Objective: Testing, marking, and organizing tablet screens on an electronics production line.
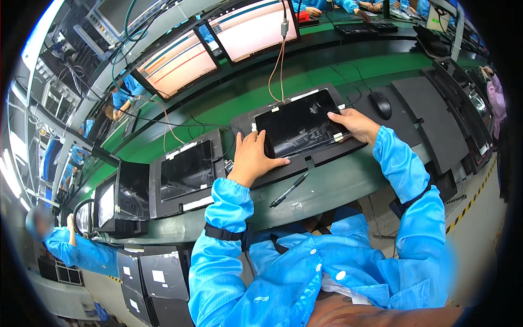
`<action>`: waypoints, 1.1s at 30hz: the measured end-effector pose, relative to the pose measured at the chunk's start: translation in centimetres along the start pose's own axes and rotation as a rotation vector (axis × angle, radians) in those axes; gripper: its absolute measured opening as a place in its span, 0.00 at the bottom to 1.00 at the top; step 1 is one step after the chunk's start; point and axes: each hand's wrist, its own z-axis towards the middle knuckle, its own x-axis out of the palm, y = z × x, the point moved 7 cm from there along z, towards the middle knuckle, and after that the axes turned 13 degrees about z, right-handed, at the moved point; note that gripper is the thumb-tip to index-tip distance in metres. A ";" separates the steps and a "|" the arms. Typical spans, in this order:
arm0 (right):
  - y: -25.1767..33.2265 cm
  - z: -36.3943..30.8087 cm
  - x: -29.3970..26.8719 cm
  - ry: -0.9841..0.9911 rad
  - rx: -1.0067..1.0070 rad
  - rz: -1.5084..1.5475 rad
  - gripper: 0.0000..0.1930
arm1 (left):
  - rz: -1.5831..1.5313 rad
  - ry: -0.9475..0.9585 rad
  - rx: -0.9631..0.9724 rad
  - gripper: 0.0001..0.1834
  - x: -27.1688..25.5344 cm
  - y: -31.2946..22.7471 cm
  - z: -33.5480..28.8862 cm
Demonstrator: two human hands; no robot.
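A dark glossy display panel [297,124] with white tabs along its edges lies in a black foam tray [248,122] in front of me. My left hand [252,157] rests at the panel's left edge, its fingers stretched and the thumb spread along the near side. At the right edge my right hand [357,124] pinches the panel, thumb on top; its other fingers are partly hidden. A thin cable [282,71] hangs from above down to the panel's far edge. Nearer to me, a black pen [289,190] lies on the green bench.
To the left a second display panel [188,170] sits in its own foam tray. A mouse [379,105] and stacked black foam sheets [430,122] are on the right. Two lit monitors [254,30] stand beyond the green bench [338,171]. A co-worker [81,248] sits at far left.
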 end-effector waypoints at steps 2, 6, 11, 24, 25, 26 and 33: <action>0.4 -1.2 -0.8 -0.077 0.050 -0.326 0.24 | 0.031 -0.017 -0.001 0.62 0.3 0.0 -0.1; 3.4 -4.6 0.5 -0.104 -0.602 -0.937 0.40 | 0.052 -0.083 0.029 0.57 0.2 -0.1 -0.3; 1.8 -4.2 0.6 -0.056 -0.625 -1.158 0.31 | 0.020 -0.091 0.040 0.49 0.5 0.1 -0.1; 1.8 -4.0 3.3 -0.101 -0.695 -1.324 0.30 | 0.007 -0.307 0.104 0.38 0.6 0.5 -1.1; 1.7 -4.0 3.3 -0.130 -0.690 -1.339 0.32 | 0.002 -0.314 0.097 0.38 0.5 0.6 -1.2; 1.5 -3.9 3.4 -0.168 -0.682 -1.344 0.33 | -0.005 -0.308 0.092 0.39 0.6 0.8 -1.2; 1.3 -5.1 4.6 -0.257 -0.689 -1.290 0.31 | -0.053 -0.189 0.064 0.39 0.6 1.5 -0.8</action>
